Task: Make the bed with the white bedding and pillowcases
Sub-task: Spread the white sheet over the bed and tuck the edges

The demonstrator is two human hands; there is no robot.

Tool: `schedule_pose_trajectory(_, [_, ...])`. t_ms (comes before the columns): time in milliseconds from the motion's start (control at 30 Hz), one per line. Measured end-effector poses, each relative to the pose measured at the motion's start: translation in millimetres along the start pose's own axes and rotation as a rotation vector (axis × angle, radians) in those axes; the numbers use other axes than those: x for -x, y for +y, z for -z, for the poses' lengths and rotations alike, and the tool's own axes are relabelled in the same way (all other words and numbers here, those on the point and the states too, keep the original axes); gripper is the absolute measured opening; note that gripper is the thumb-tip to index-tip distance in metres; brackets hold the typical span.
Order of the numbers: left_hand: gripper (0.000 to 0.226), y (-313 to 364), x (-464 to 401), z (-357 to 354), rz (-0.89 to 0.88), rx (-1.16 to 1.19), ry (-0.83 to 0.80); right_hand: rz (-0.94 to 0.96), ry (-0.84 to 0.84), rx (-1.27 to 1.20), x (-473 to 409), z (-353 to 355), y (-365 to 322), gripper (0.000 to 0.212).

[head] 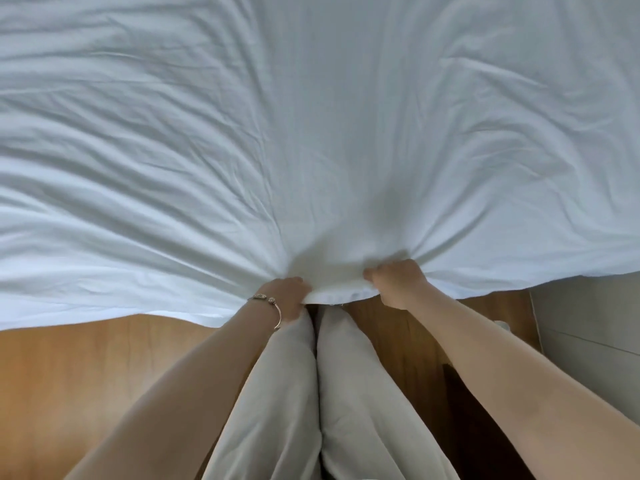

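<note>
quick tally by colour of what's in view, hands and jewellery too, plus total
White: 1, the wrinkled white cotton bedsheet
Beige: 1, the pair of light beige trousers
Metal: 1, the thin metal bangle
Bare hands: 2, left hand, right hand
Total: 5

The white sheet (311, 133) lies spread across the bed, wrinkled, with creases radiating from its near edge. That hemmed edge is bunched at the centre and hangs over the bedside.
</note>
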State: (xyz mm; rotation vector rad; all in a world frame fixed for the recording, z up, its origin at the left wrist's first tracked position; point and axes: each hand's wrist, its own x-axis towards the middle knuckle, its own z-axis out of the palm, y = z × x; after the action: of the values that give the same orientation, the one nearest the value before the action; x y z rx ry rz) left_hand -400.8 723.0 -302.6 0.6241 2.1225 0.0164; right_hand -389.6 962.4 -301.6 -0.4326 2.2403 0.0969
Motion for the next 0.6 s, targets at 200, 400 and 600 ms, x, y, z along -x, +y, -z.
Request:
schedule_pose_trajectory(200, [0.022,-32,30,-9,-0.168,-0.029,0.395,0.122,0.342,-0.197,-2,6,-55,0.048])
schedule_pose_trajectory(400, [0.034,-41,51,-16,-0.088,0.131,0.503,0.039,0.293,-0.707,-15,32,-133,0.038])
schedule_pose_trajectory(600, [0.035,-88,77,-45,-0.078,0.194,0.656,-0.238,0.352,-1.061,12,52,-143,0.012])
